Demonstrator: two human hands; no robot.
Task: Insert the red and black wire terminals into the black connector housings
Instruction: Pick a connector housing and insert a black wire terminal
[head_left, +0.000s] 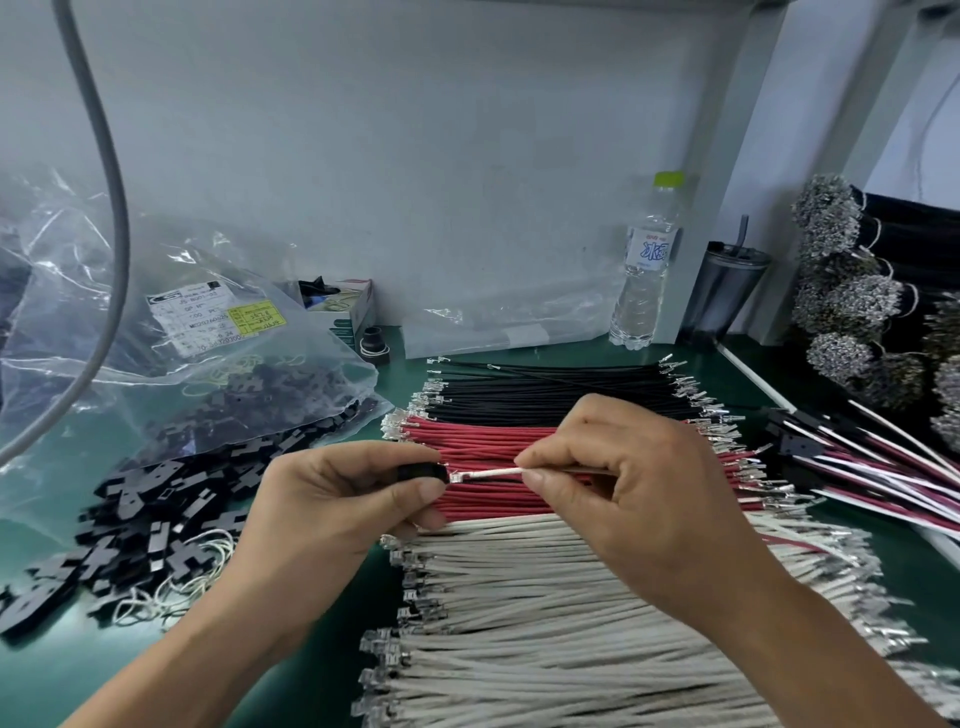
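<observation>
My left hand (343, 499) pinches a small black connector housing (422, 473) between thumb and fingers. My right hand (623, 478) pinches a white wire (493, 474) whose metal terminal points left, its tip right at the housing's opening. Under both hands lie rows of wires on the green mat: black wires (550, 389) at the back, red wires (488, 441) in the middle, white wires (571, 597) nearest me. All have metal terminals at both ends.
A heap of loose black housings (156, 519) lies at the left, spilling from a clear plastic bag (182, 332). A water bottle (647, 270) and a dark tumbler (727, 291) stand at the back. Finished wire assemblies (872, 467) and bundled terminals (852, 291) lie at the right.
</observation>
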